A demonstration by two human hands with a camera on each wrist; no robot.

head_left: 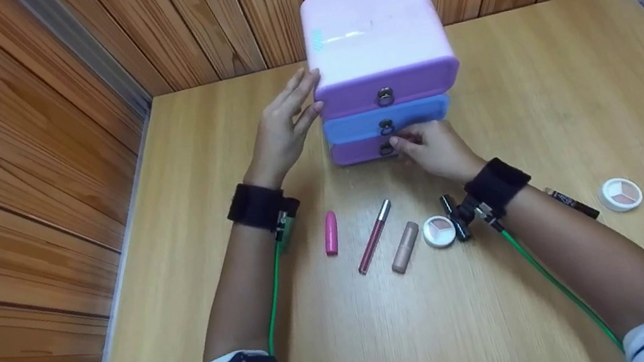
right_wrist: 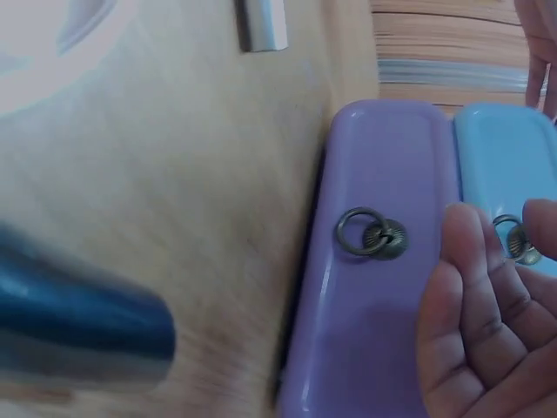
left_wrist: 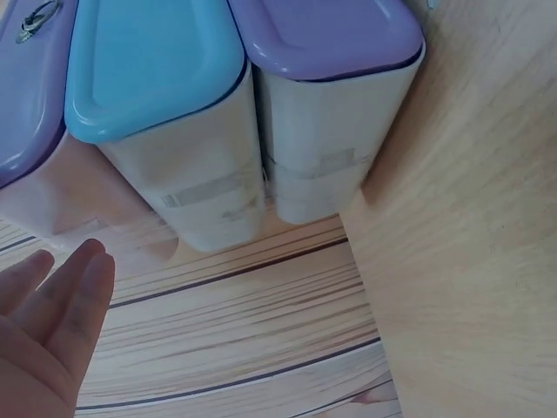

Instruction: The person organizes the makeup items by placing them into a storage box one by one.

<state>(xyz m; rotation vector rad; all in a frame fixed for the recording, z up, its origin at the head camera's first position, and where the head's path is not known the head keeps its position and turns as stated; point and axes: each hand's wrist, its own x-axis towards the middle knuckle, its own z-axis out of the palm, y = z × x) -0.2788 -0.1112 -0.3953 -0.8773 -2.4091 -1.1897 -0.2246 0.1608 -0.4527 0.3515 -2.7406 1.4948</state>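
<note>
The left hand (head_left: 283, 132) lies flat and open against the side of the drawer box (head_left: 376, 51) on the surface (head_left: 536, 78); the right hand (head_left: 435, 148), fingers relaxed, hovers at the bottom drawer's ring (right_wrist: 364, 233)

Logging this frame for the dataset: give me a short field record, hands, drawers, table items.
left hand: open, flat against the left side of the drawer box
right hand: fingers at the bottom drawer, by its ring pull; grip not clear
drawers: three stacked, purple, blue, purple; all look closed
table: pink tube, lip gloss, beige tube, two round palettes
</note>
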